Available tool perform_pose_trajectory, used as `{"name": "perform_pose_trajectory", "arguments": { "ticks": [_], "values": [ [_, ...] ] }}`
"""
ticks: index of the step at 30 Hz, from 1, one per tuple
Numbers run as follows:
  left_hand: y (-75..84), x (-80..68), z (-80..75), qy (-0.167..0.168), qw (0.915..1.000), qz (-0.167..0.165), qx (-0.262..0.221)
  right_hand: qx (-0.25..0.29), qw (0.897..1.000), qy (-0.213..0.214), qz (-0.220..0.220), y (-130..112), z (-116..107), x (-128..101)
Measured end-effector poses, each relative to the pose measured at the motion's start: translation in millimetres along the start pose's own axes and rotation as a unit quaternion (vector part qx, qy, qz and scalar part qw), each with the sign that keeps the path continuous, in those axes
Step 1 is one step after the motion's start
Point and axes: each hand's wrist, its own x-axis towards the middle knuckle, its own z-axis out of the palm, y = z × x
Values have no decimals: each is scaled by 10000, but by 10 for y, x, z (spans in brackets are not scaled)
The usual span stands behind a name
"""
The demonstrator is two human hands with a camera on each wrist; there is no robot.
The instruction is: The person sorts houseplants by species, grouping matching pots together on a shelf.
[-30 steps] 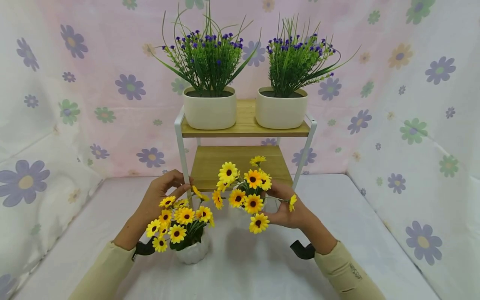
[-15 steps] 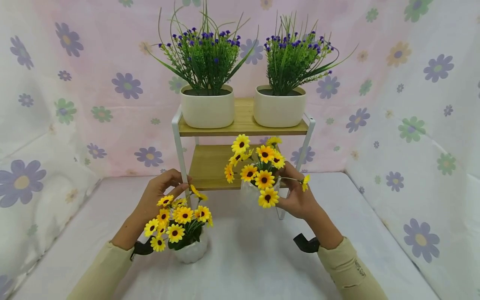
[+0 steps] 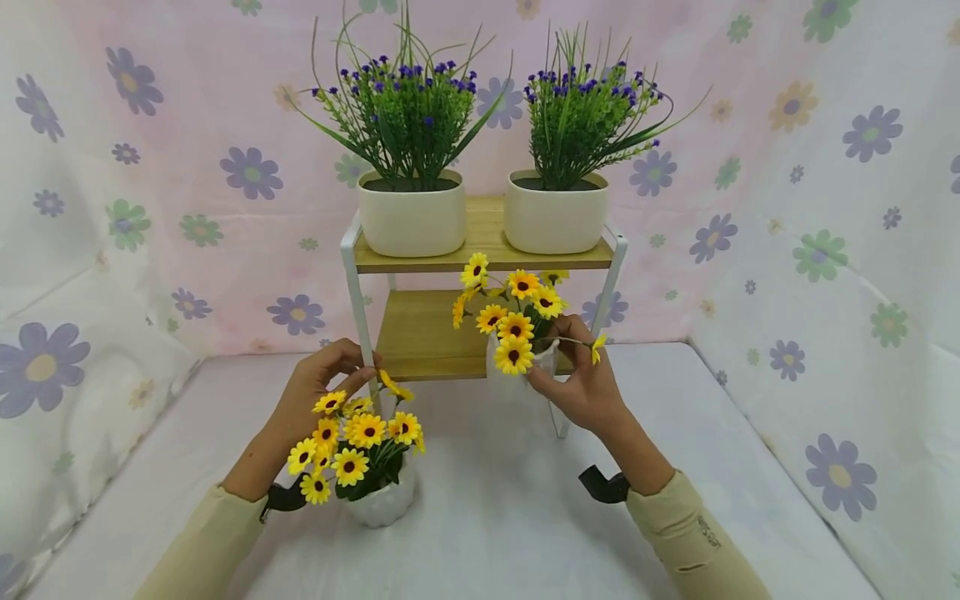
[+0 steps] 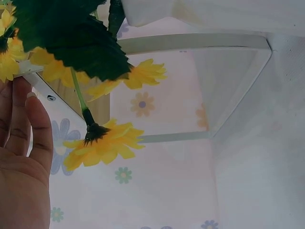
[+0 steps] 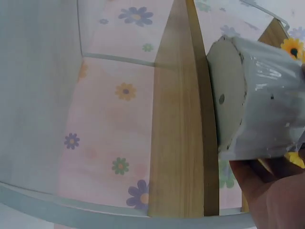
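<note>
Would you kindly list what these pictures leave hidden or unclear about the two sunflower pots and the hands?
- Head view: the lifted sunflower pot is mostly hidden by its blooms and the right hand.
- Head view: the left hand has its palm hidden behind the table sunflower pot; contact is unclear.
- Right wrist view: the frame edge cuts off the fingers.

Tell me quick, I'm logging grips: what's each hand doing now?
Left hand: fingers curled round the shelf's white post, beside the standing sunflower pot.
Right hand: gripping the lifted sunflower pot.
</note>
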Motion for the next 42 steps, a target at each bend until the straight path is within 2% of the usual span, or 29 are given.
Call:
{"name": "perform_pose_trajectory", "arguments": {
  "ticks": [7, 12, 20, 28, 37, 42],
  "values": [
    [12, -7, 5, 26, 10000, -65, 33, -85, 9992, 73, 374, -39, 68, 14],
    [18, -8, 5, 33, 9999, -124, 69, -470, 9977, 207, 438, -33, 102, -1],
    [20, -7, -9, 36, 9999, -147, 32, -1346, 9883, 722, 29, -22, 203, 37],
    [24, -18, -11, 55, 9998, -193, 83, -1767, 9775, 1148, -81, -19, 294, 52],
    [5, -18, 5, 17, 9998, -192, 95, -2038, 9709, 1246, 142, -65, 299, 17],
    [11, 0, 7, 22, 9999, -107, 84, -2206, 9668, 1288, 118, -113, 286, -24]
  ]
}}
